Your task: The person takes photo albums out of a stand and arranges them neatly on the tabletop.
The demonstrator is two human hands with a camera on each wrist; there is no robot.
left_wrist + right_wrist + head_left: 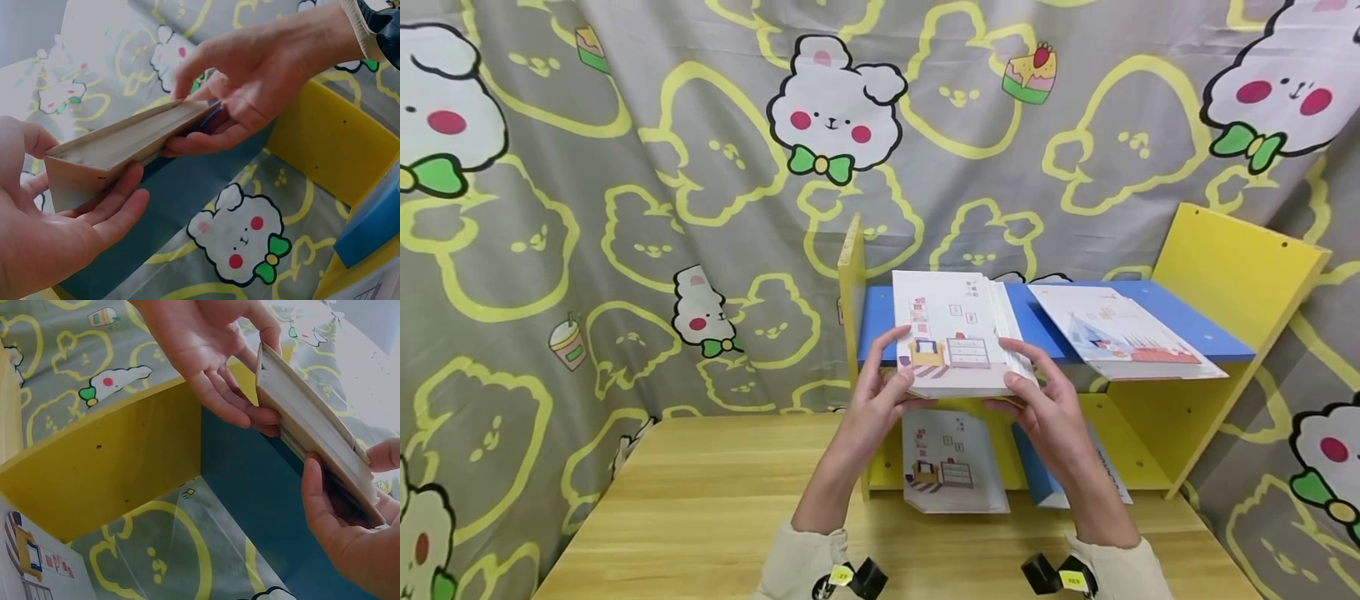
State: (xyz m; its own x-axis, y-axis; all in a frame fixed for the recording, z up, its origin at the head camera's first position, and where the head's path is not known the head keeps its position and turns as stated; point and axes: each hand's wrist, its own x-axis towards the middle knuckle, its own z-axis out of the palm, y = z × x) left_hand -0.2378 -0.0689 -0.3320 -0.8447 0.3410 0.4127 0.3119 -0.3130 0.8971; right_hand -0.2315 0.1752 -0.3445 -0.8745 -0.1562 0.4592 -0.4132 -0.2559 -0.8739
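Both hands hold a white illustrated book (958, 321) by its two sides, over the front of the blue upper shelf (1150, 300). The left hand (880, 387) grips its left edge, thumb on top and fingers beneath. On the opposite side the right hand (1045, 396) grips it the same way. Pages look slightly fanned along the book's right side. In the left wrist view the book's page block (125, 137) shows between the two hands. To the right, another illustrated book (1123, 329) lies on the blue shelf and overhangs its front.
The small shelf unit has a yellow left side panel (852, 283) and a yellow right one (1240, 267). On its lower level are a book with a similar cover (955, 467) and a blue book (1045, 475). The wooden table (715, 500) extends left; a patterned curtain (715, 250) hangs behind.
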